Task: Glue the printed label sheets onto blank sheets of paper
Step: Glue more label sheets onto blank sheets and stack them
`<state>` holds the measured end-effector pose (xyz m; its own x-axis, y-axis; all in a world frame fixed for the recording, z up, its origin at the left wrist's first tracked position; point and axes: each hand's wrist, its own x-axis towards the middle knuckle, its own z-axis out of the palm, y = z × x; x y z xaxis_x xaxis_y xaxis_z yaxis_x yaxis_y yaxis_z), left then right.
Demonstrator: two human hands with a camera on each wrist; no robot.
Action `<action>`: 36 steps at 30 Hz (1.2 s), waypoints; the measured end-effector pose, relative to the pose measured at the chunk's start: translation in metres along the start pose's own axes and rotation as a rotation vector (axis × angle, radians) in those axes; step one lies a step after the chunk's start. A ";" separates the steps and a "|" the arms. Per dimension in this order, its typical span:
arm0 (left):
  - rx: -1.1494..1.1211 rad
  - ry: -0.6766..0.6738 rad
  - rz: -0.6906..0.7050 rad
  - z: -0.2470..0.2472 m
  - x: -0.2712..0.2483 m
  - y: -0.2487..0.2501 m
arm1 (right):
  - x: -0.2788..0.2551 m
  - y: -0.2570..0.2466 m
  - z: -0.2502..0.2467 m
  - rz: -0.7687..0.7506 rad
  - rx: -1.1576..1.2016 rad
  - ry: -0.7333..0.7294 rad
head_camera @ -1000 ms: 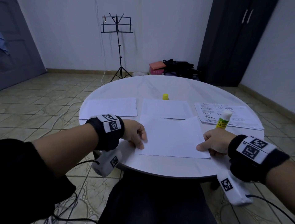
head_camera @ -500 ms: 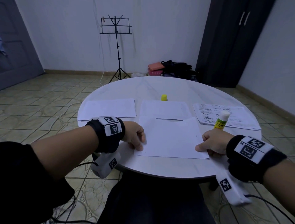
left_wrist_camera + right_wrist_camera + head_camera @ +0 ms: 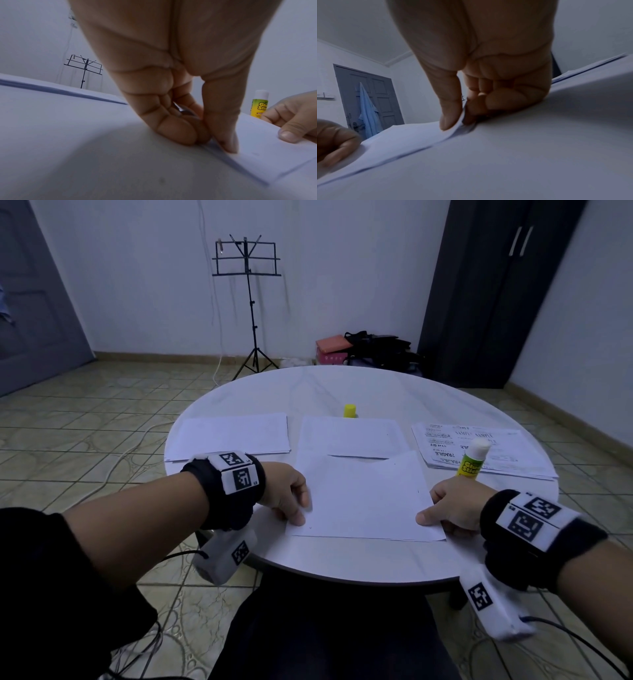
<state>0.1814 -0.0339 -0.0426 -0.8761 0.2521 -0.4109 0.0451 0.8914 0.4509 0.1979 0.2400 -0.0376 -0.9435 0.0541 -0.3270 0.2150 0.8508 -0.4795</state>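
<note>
A white sheet [image 3: 363, 498] lies face down near the front of the round table [image 3: 342, 559]. My left hand [image 3: 298, 513] pinches its left edge, thumb [image 3: 228, 142] on top and fingers curled at the edge. At the right edge my right hand [image 3: 431, 517] pinches it too, thumb [image 3: 450, 119] on top, and the edge there is lifted a little. An uncapped glue stick [image 3: 472, 462] stands upright just behind the right hand; whether the hand touches it is hidden. The printed label sheets [image 3: 513, 450] lie at the right, and a stack of blank sheets [image 3: 233, 436] at the left.
Another white sheet [image 3: 349, 436] lies in the middle behind the held one. The yellow glue cap [image 3: 350, 410] stands beyond it. A music stand [image 3: 248, 265], bags on the floor and a dark wardrobe [image 3: 496, 285] are behind the table.
Both hands stay at the sheet's edges with the glue stick behind the right one. Only the head view shifts slightly.
</note>
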 end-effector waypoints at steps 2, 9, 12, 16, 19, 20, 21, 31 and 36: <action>0.009 0.003 -0.002 0.000 0.000 0.000 | -0.001 0.000 0.000 -0.002 -0.005 -0.004; 0.025 0.013 -0.007 0.000 0.001 -0.001 | -0.001 0.001 0.001 -0.003 -0.006 -0.001; 0.033 0.009 -0.016 0.000 0.004 -0.002 | -0.002 -0.001 0.002 -0.004 -0.013 0.011; 0.084 -0.003 -0.029 -0.001 0.005 -0.001 | -0.007 -0.004 0.002 -0.008 -0.103 0.036; 0.219 -0.031 -0.069 -0.004 0.003 0.001 | -0.008 -0.001 0.000 -0.033 -0.145 0.028; 0.276 -0.040 -0.085 -0.005 0.002 0.001 | -0.009 -0.001 -0.002 -0.050 -0.149 0.018; 0.329 -0.052 -0.101 -0.007 0.000 0.002 | -0.008 0.002 -0.003 -0.053 -0.153 0.001; 0.682 -0.033 0.026 -0.003 0.025 0.088 | 0.008 0.014 -0.009 -0.048 -0.192 -0.077; 0.572 0.008 0.224 0.049 0.032 0.149 | 0.010 0.014 -0.007 -0.083 -0.210 -0.063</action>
<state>0.1836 0.1253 -0.0279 -0.8192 0.4560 -0.3479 0.4772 0.8784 0.0277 0.1900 0.2566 -0.0420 -0.9367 -0.0480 -0.3467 0.0735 0.9415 -0.3288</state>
